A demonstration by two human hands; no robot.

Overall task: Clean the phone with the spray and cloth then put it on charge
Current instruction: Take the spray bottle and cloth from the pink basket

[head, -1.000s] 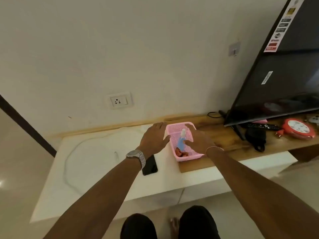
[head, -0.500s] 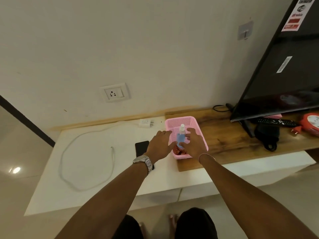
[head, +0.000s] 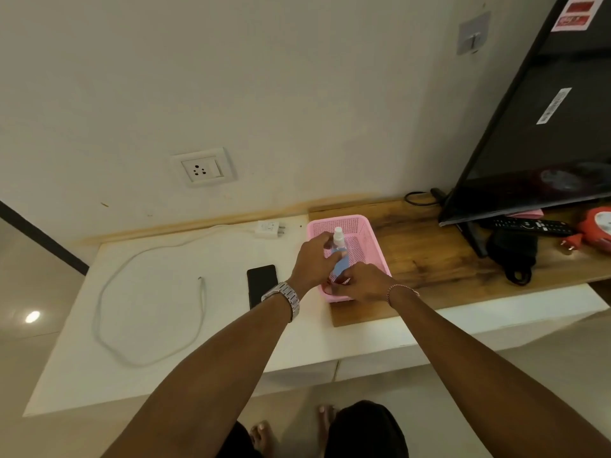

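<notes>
A blue spray bottle (head: 339,251) with a white cap stands in a pink mesh basket (head: 367,241). My left hand (head: 312,264), with a metal watch on its wrist, is wrapped around the bottle's body. My right hand (head: 363,284) reaches into the basket's near end, fingers pinched on a reddish cloth (head: 329,287) that is mostly hidden. The black phone (head: 261,282) lies flat on the white table (head: 158,352), just left of my left wrist. A white charger plug (head: 269,229) and its looped cable (head: 105,292) lie on the table below the wall socket (head: 201,167).
The basket sits on a wooden board (head: 429,259). On the right of the board stand a large black TV (head: 542,127), a remote (head: 525,223), a black pouch (head: 510,256) and a red extension reel (head: 600,226). My feet show below the table's front edge.
The view has tilted down and moved closer. My left hand has moved from beside the basket onto the spray bottle. My right hand has dropped from the bottle to the cloth.
</notes>
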